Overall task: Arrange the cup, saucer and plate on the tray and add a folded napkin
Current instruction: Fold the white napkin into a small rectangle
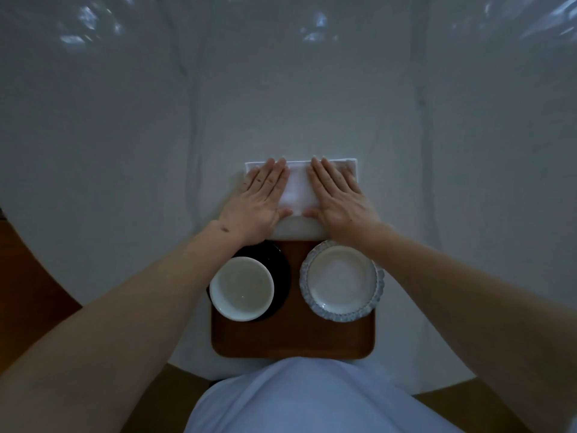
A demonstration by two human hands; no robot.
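Observation:
A brown wooden tray [293, 342] lies on the table close to my body. On its left half a white cup [241, 288] stands on a dark saucer [281, 270]. On its right half sits a white plate [342, 281] with a blue patterned rim. Just beyond the tray's far edge a white napkin [299, 190] lies flat on the tablecloth. My left hand [257, 203] presses flat on the napkin's left part, fingers together. My right hand [338, 198] presses flat on its right part. Neither hand grips anything.
A white cloth under clear plastic [281, 89] covers the round table, with creases running away from me. The table's curved edge and the brown floor [31, 276] show at the lower left and lower right. My white-clad torso [312, 398] is against the near edge.

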